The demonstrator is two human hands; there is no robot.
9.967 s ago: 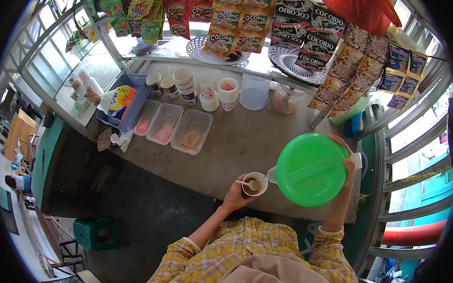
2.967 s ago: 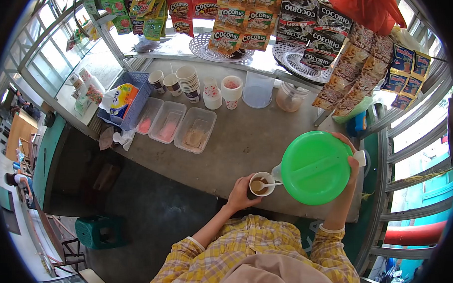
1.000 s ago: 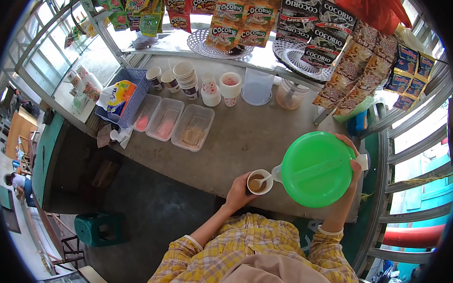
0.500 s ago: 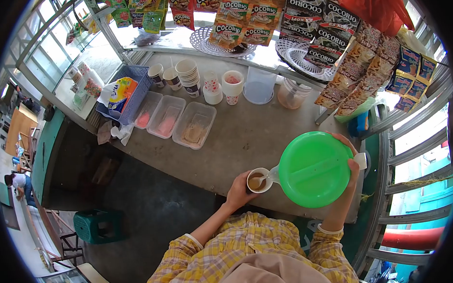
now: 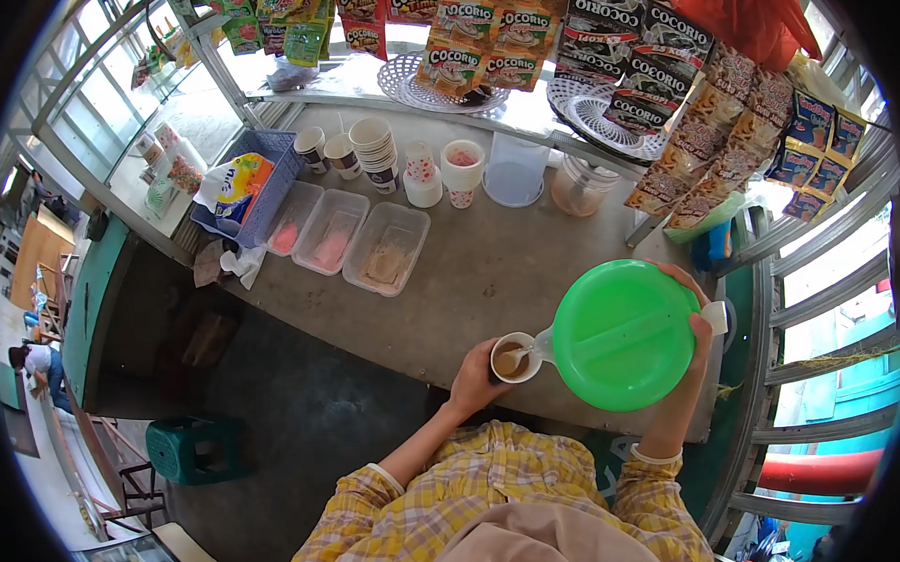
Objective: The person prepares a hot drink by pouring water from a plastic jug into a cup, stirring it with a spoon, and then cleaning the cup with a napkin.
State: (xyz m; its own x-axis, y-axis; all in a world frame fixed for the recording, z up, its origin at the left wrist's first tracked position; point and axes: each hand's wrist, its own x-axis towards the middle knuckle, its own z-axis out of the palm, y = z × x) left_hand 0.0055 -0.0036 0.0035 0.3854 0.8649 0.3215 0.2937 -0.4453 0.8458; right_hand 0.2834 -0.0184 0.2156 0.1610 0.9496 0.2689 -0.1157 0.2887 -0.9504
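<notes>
Currently, your left hand (image 5: 473, 382) has its fingers curled around a paper cup (image 5: 521, 381) at the spout (image 5: 543, 346) of the green-lidded pitcher (image 5: 623, 335), a spoon (image 5: 517, 356) inside. Your right hand (image 5: 705, 337) grips the pitcher opposite that spout. Clear tubs (image 5: 409, 219) sit beyond the pitcher, off to its left.
</notes>
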